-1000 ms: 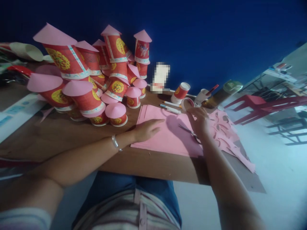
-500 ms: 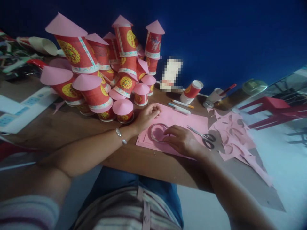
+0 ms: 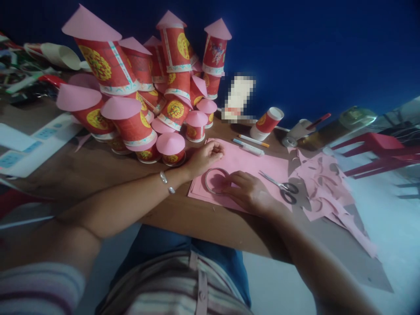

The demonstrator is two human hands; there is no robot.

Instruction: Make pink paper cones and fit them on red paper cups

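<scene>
Fingers [image 3: 235,178] bunched, my right hand [image 3: 247,188] touches the right side of a thin, round, grey ring [image 3: 206,180]; whether I pinch it or only press on it, I cannot tell. It lies flat on the stacked pink paper sheets [image 3: 249,164], towards their front left corner, near the front edge of the brown wooden table [image 3: 203,223]. My left hand [image 3: 206,156], a silver bangle [image 3: 163,176] at its wrist, sits over the sheets' back left corner, its fingers loosely half-curled and parted from the thumb. Steel scissors with dark handles [image 3: 280,184] cross the sheets' right edge. Curled pink paper scraps [image 3: 324,183] spread along the surface's right edge, and red-and-gold paper cups with pink cone tops [image 3: 131,129] crowd its back left part, some stacked and tilted.
</scene>
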